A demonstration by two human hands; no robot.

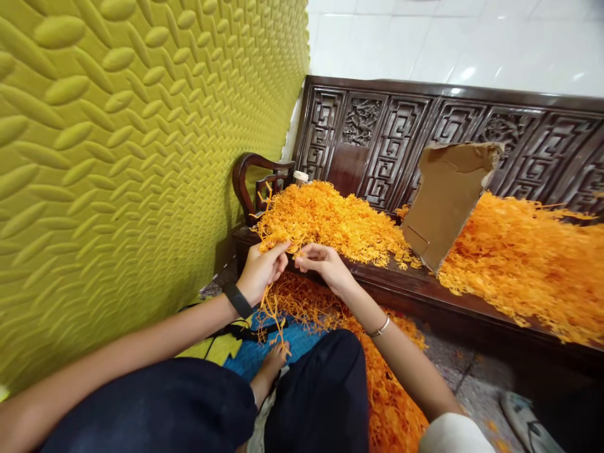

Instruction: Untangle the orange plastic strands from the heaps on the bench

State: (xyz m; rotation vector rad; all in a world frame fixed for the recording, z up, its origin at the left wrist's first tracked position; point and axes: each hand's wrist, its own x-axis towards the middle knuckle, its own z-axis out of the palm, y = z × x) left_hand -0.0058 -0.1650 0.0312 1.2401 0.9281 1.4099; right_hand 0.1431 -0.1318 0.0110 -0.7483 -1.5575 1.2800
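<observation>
Head camera: before the carved bench (349, 165), the left hand (264, 270) is holding dangling orange strands (265, 297) in half-curled fingers; the right hand (325, 267) is pinching narrowly at them. Both forearms (401, 358) are slanting inward toward the bench, where an orange pile (330, 220) is lying.

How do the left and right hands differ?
Wristwear: the left hand has a black band; the right hand has a silvery bangle.
Load: orange strands hang from the left hand; whatever the right hand may be pinching is too small to tell.
Shared: both are bare, fingers bent, at the near edge of the orange heap.
</observation>
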